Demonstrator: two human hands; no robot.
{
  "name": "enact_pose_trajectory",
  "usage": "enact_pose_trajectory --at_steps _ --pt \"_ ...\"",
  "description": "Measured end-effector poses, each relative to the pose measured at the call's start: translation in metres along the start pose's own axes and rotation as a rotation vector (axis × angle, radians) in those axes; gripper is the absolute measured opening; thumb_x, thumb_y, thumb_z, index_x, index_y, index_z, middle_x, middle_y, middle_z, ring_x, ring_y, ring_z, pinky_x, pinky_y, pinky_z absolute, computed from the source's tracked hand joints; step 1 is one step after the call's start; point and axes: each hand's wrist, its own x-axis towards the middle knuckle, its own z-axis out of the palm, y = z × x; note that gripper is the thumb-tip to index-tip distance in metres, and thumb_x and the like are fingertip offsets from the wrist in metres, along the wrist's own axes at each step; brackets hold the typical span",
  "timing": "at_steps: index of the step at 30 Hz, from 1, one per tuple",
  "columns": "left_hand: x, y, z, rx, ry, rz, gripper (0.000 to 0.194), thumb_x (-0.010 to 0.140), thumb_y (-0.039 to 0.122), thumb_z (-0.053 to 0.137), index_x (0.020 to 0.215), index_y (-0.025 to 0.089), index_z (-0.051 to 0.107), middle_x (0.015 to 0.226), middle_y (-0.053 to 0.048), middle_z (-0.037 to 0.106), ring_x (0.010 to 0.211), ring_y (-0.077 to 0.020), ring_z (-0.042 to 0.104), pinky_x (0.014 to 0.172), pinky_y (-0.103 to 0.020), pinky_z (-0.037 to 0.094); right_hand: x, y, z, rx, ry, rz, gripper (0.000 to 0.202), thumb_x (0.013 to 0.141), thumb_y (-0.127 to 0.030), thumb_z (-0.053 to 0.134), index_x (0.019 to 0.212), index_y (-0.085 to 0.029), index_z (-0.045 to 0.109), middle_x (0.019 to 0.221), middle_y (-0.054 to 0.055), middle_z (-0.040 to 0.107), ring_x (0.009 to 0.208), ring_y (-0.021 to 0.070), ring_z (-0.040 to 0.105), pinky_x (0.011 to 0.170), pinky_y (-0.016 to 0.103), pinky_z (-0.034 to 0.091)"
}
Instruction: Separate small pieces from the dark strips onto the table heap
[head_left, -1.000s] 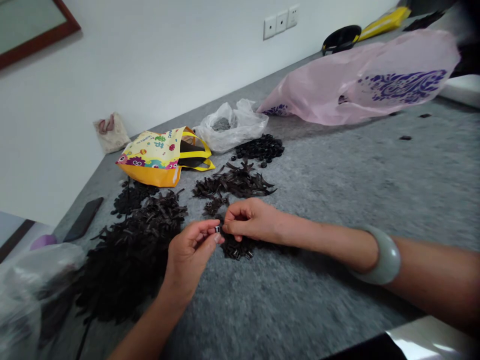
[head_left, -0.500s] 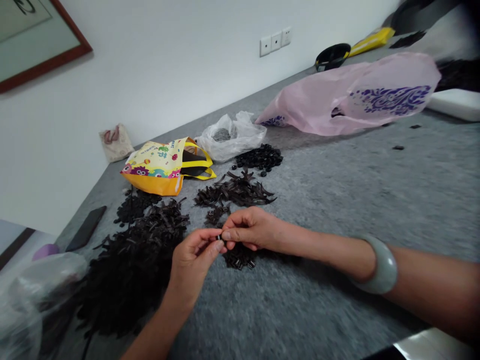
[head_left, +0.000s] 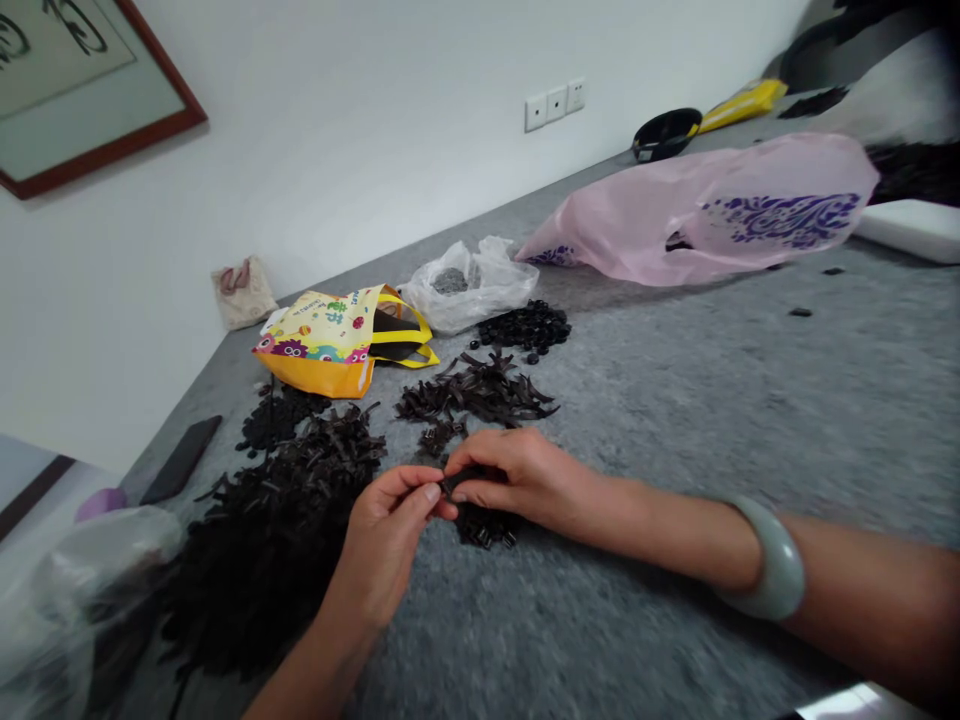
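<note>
In the middle of the table my two hands meet at the fingertips. My left hand (head_left: 390, 525) is closed in a pinch on a small black piece, mostly covered by the fingers. Thumb and fingers of my right hand (head_left: 517, 475) grip a short black strip (head_left: 463, 480), whose end touches the left fingertips. Below the right hand lies a pile of small black pieces with shiny edges (head_left: 486, 528). A heap of short dark strips (head_left: 480, 388) is just beyond the hands. Left of my left hand spreads a large pile of black strap-like pieces (head_left: 255, 560).
Small round black parts (head_left: 525, 328) lie by a white plastic bag (head_left: 480, 290). A yellow patterned bag (head_left: 322, 345) stands behind the large pile. A pink bag (head_left: 622, 220), black bowl (head_left: 666, 135) and white block (head_left: 911, 230) are farther right; a dark flat case (head_left: 182, 460) is left.
A dark strip now shows in my right fingers, where earlier only a small black piece with a bright spot showed between the hands. The whole view has shifted slightly.
</note>
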Motion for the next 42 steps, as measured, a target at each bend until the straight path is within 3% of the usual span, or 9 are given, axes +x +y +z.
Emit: enact_pose_trajectory --at_steps 6,11,15,19,24,29,34,42 --pt "0.002 -0.003 -0.002 0.063 -0.044 0.054 0.014 0.073 0.022 0.074 0.083 0.018 0.065 0.068 0.003 0.066 0.060 -0.0102 0.059 0.063 -0.023 0.046 -0.003 0.001 0.002 -0.101 -0.042 -0.119 0.015 0.094 -0.020 0.065 0.107 -0.016 0.071 0.091 0.004 0.070 0.079 0.0137 0.065 0.070 0.023 0.047" --pt "0.001 -0.008 -0.006 0.114 -0.050 0.072 0.014 0.078 0.021 0.070 0.090 0.018 0.064 0.071 0.003 0.063 0.063 -0.0108 0.057 0.064 -0.024 0.044 -0.004 0.000 0.002 -0.171 -0.095 -0.084 0.020 0.098 -0.028 0.058 0.108 -0.017 0.072 0.094 0.006 0.069 0.081 0.0165 0.066 0.070 0.027 0.048" --pt "-0.001 -0.006 -0.006 0.093 -0.019 0.082 0.014 0.076 0.018 0.069 0.089 0.019 0.064 0.067 0.004 0.060 0.060 -0.0100 0.055 0.062 -0.023 0.042 -0.003 0.000 0.004 -0.152 -0.077 -0.044 0.018 0.094 -0.025 0.060 0.106 -0.017 0.072 0.092 0.007 0.070 0.082 0.0180 0.065 0.071 0.029 0.048" --pt "-0.004 0.003 -0.003 -0.004 0.009 0.083 0.015 0.070 0.017 0.073 0.085 0.018 0.068 0.065 0.004 0.061 0.058 -0.0091 0.055 0.060 -0.022 0.043 -0.001 -0.002 0.006 0.102 -0.027 0.068 0.014 0.091 -0.024 0.063 0.099 -0.019 0.072 0.086 0.003 0.070 0.075 0.0143 0.062 0.067 0.025 0.047" --pt "-0.005 0.005 -0.001 -0.234 -0.077 -0.011 0.023 0.068 0.021 0.078 0.090 0.017 0.075 0.077 -0.003 0.071 0.069 -0.0132 0.064 0.071 -0.027 0.051 0.001 -0.006 0.012 0.615 -0.042 0.374 0.025 0.088 -0.040 0.068 0.099 -0.018 0.068 0.080 0.001 0.070 0.056 0.0085 0.055 0.047 0.018 0.044" --pt "0.000 -0.004 0.000 -0.274 -0.069 -0.067 0.021 0.067 0.021 0.085 0.085 0.018 0.074 0.078 -0.002 0.071 0.070 -0.0115 0.063 0.073 -0.026 0.051 0.005 -0.005 0.014 0.828 -0.037 0.591 0.032 0.078 -0.042 0.078 0.093 -0.016 0.066 0.071 -0.001 0.067 0.051 0.0062 0.052 0.040 0.014 0.043" --pt "0.004 -0.008 0.000 -0.290 -0.071 -0.075 0.026 0.064 0.028 0.090 0.079 0.017 0.072 0.073 0.000 0.067 0.068 -0.0104 0.060 0.070 -0.024 0.050 0.006 -0.001 0.015 0.893 -0.041 0.649 0.031 0.075 -0.041 0.081 0.086 -0.015 0.068 0.070 -0.001 0.067 0.048 0.0038 0.049 0.038 0.011 0.043" --pt "0.002 0.000 0.000 -0.272 -0.132 -0.047 0.023 0.069 0.028 0.086 0.078 0.016 0.069 0.071 0.000 0.066 0.066 -0.0100 0.058 0.068 -0.023 0.048 0.007 0.000 0.014 1.097 -0.086 0.700 0.028 0.077 -0.035 0.083 0.092 -0.014 0.072 0.075 0.001 0.069 0.051 0.0039 0.050 0.039 0.011 0.044"
